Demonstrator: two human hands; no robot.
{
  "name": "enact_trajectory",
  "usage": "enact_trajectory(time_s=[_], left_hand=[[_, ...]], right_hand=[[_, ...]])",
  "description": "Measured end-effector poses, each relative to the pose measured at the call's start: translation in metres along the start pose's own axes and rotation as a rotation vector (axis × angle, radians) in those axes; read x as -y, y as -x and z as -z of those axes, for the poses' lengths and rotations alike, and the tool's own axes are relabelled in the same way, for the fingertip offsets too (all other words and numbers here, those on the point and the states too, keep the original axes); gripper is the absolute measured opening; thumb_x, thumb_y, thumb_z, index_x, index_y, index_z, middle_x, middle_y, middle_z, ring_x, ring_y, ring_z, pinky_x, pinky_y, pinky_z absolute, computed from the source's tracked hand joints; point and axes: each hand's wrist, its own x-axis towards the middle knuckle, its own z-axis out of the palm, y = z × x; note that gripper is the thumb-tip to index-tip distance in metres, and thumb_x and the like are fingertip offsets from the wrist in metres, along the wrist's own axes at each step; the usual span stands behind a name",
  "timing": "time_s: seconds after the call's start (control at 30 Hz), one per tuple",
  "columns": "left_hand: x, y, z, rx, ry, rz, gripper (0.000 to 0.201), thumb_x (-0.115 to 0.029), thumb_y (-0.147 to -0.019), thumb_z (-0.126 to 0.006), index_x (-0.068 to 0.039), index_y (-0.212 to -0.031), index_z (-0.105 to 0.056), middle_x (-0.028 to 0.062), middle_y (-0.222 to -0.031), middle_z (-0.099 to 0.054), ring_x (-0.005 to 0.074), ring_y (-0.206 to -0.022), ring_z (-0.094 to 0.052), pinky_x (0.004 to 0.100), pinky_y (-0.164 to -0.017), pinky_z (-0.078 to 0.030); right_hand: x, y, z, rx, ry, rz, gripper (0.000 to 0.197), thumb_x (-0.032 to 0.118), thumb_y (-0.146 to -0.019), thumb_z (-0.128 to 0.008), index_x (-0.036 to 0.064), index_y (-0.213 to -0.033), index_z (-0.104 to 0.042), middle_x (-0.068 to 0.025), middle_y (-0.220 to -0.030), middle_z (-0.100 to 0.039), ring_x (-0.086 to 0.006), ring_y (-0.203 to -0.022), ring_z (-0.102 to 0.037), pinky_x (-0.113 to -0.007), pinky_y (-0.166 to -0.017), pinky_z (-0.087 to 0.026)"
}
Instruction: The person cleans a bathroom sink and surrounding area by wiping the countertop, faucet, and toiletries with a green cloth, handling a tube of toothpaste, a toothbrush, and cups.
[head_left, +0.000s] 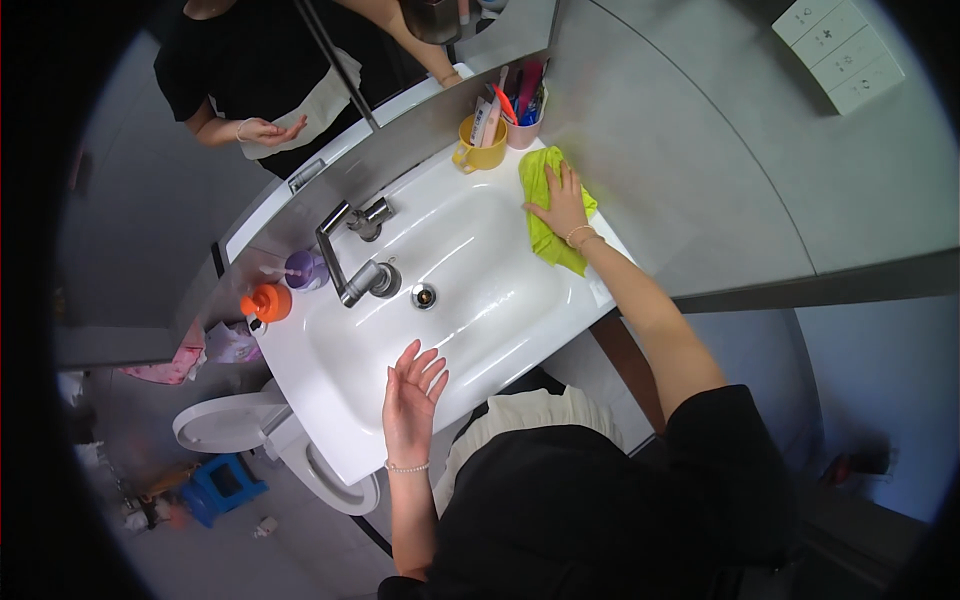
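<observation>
A white washbasin [470, 255] lies in front of me. My right hand [565, 208] presses flat with spread fingers on a bright yellow-green cloth [545, 240], which lies rumpled over the basin's right rim. My left hand [408, 405] is raised over the near left part of the basin, palm up. Its fingers are loosely apart and nothing is in them. Left of the middle stands a chrome faucet [345, 265]. Below its spout end, the drain [424, 296] shows in the bowl.
A yellow mug [482, 150] and a pink cup [522, 132] with brushes and tubes stand at the back corner, close to the cloth. An orange-topped bottle [267, 302] and a purple cup [306, 270] stand at the left rim. A toilet [230, 425] and blue stool [222, 488] are lower left.
</observation>
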Motion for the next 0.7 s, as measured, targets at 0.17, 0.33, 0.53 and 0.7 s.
enact_trajectory(time_s=[0.17,0.33,0.53,0.7], left_hand=[[0.011,-0.003,-0.007,-0.085,0.012,0.007,0.047,-0.039,-0.091,-0.033,-0.005,-0.123,-0.038,0.0103,-0.114,-0.05,0.0213,-0.105,-0.048,0.0353,-0.093,-0.037],[0.028,-0.009,-0.006,-0.158,-0.018,0.076,0.045,-0.038,-0.091,-0.032,-0.006,-0.123,-0.038,0.009,-0.113,-0.052,0.0211,-0.104,-0.05,0.0371,-0.093,-0.038],[0.023,-0.024,-0.017,-0.104,-0.045,0.096,0.044,-0.036,-0.092,-0.031,-0.004,-0.121,-0.039,0.0102,-0.112,-0.051,0.0199,-0.102,-0.05,0.034,-0.092,-0.038],[0.023,-0.029,-0.021,-0.032,-0.034,0.115,0.044,-0.036,-0.092,-0.031,-0.003,-0.121,-0.04,0.0105,-0.112,-0.052,0.0201,-0.102,-0.05,0.0344,-0.092,-0.038]], right_hand=[[0.001,-0.011,-0.027,0.015,0.132,-0.085,0.072,0.05,-0.068,-0.06,0.0168,-0.127,-0.037,-0.021,-0.131,-0.028,-0.0392,-0.118,-0.028,-0.05,-0.099,-0.019],[-0.008,-0.011,-0.029,0.043,0.108,0.035,0.057,0.042,-0.069,-0.06,0.0218,-0.12,-0.046,-0.0172,-0.127,-0.035,-0.0369,-0.117,-0.031,-0.05,-0.098,-0.02],[-0.038,0.057,0.018,0.119,-0.002,0.145,0.052,0.027,-0.068,-0.062,0.0211,-0.118,-0.048,-0.0145,-0.124,-0.038,-0.0333,-0.115,-0.033,-0.045,-0.097,-0.024],[-0.015,0.149,0.072,0.175,0.089,-0.108,0.049,0.015,-0.063,-0.063,0.0203,-0.11,-0.054,-0.0092,-0.12,-0.043,-0.0292,-0.107,-0.04,-0.041,-0.089,-0.031]])
